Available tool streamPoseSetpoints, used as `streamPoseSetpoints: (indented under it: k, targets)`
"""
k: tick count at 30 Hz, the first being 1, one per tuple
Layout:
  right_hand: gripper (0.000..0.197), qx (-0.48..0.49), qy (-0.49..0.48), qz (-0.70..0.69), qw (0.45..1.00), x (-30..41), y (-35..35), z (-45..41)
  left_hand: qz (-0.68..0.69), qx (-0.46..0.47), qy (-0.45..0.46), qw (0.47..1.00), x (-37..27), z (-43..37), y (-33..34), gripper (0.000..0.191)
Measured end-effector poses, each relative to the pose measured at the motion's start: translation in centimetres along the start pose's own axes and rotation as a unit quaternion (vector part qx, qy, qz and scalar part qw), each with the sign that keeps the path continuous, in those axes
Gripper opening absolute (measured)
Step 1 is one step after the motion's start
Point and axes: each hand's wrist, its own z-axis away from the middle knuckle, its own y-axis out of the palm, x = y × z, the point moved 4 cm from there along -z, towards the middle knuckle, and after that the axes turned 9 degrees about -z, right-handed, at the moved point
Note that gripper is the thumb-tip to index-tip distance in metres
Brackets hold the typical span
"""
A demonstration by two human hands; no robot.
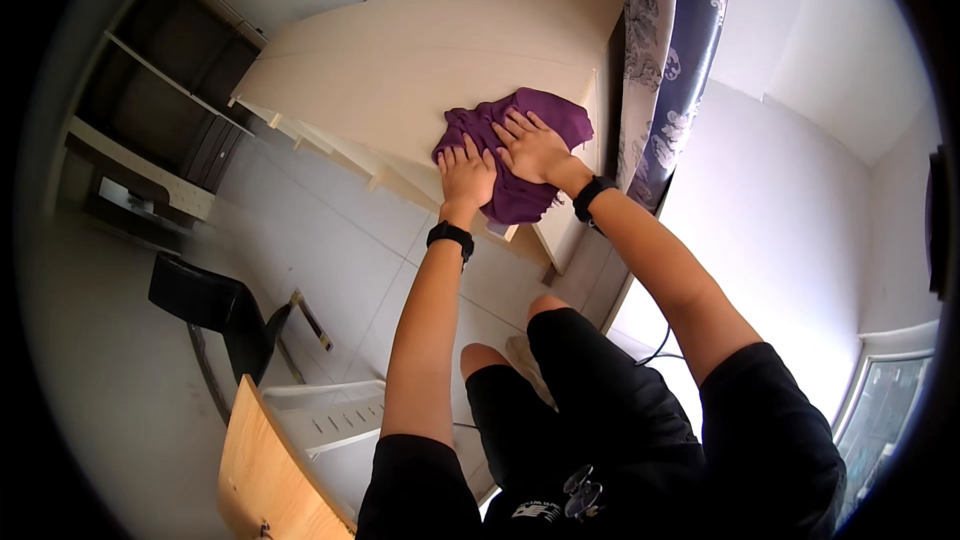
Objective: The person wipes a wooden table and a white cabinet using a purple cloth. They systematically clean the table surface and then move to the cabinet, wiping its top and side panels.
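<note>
A crumpled purple cloth (559, 120) lies over the right end of a pale wooden desk top (360, 67), part of it hanging past the near edge. My left hand (466, 176) presses on the cloth's left part, palm down, with its fingers somewhat spread. To the right of it my right hand (531, 148) rests flat on the middle of the cloth, fingers apart. Neither hand's fingers are closed round the fabric. Each wrist bears a black band.
Patterned curtains (652, 67) hang beside the desk's right end. A black chair (217, 300) and a light wooden panel (270, 472) stand at lower left, with a white slotted piece (337, 420) beside them. Dark shelving (169, 67) is at the far left.
</note>
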Motion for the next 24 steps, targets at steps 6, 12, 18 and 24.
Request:
streamPoseSetpoints:
  k: [6,12,18,24]
  targets:
    - [0.058,0.017,0.009,0.004,1.000,0.2,-0.1,1.5,0.011,0.016,0.030,0.999,-1.4,3.6,-0.9,0.065]
    - [0.056,0.015,-0.005,-0.008,1.000,-0.6,-0.5,1.4,0.002,0.086,0.037,0.996,-2.9,4.7,-1.6,0.065]
    - [0.058,0.024,0.015,-0.003,1.000,-3.4,-2.1,0.1,-0.056,0.107,0.153,0.981,-3.1,2.6,-0.6,0.064]
    - [0.057,0.000,0.046,-0.002,0.999,-8.1,-2.7,-1.3,-0.038,0.147,0.125,0.980,-6.4,0.0,-3.0,0.069]
